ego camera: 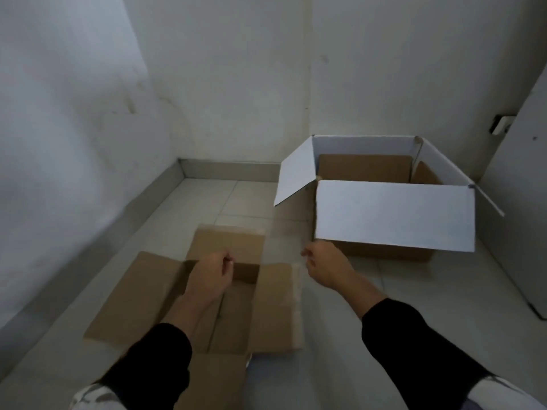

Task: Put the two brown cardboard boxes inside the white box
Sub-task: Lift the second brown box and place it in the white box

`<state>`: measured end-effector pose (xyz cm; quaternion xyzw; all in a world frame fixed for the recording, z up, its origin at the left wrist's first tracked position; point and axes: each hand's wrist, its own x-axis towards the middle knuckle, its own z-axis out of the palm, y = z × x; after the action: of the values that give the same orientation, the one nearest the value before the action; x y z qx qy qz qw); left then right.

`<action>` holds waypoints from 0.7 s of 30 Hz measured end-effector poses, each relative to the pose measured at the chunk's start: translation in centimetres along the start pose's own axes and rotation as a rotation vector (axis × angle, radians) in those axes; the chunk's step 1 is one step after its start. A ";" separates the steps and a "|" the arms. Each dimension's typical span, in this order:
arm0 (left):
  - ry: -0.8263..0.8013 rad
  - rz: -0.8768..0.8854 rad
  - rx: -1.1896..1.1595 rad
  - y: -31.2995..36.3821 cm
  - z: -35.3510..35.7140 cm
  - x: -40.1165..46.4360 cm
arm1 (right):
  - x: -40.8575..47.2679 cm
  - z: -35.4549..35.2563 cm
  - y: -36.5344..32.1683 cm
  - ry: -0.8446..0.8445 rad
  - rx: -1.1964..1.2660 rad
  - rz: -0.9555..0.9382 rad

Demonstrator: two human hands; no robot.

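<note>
A brown cardboard box (268, 306) lies on the floor at lower left with its flaps spread wide. My left hand (207, 279) hovers over its opening with the fingers curled in and nothing visibly held. The white box (393, 214) stands at right, flaps open, its front flap folded toward me. Brown cardboard (364, 168) shows inside it; I cannot tell whether that is a second box or the lining. My right hand (325, 264) is between the two boxes, just under the front flap's left corner, fingers loosely apart and holding nothing.
Pale floor tiles (225, 199) run to white walls at the left and back, with a metal skirting (231, 170) along them. A white door or panel (521, 202) stands close behind the white box at right.
</note>
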<state>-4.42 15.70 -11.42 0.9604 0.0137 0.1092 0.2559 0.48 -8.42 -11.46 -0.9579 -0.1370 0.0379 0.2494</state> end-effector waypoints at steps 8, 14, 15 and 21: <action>-0.067 -0.277 0.224 -7.5 1.3 -10.4 | -4.8 9.2 -4.3 -0.186 -0.043 0.245; -0.039 -0.608 0.188 -10.8 2.3 -13.2 | -3.4 9.3 -4.7 0.025 0.101 0.391; -0.012 -0.624 0.188 -11.1 2.6 -13.3 | -2.7 8.8 -4.6 0.025 0.103 0.374; 0.124 -0.926 -0.007 -11.4 4.0 -13.4 | -1.6 8.7 -5.0 0.092 0.042 0.248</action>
<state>-16.29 22.53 -23.15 0.8440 0.4558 0.0406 0.2798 -3.51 -0.60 -16.58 -0.9627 -0.0051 0.0274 0.2690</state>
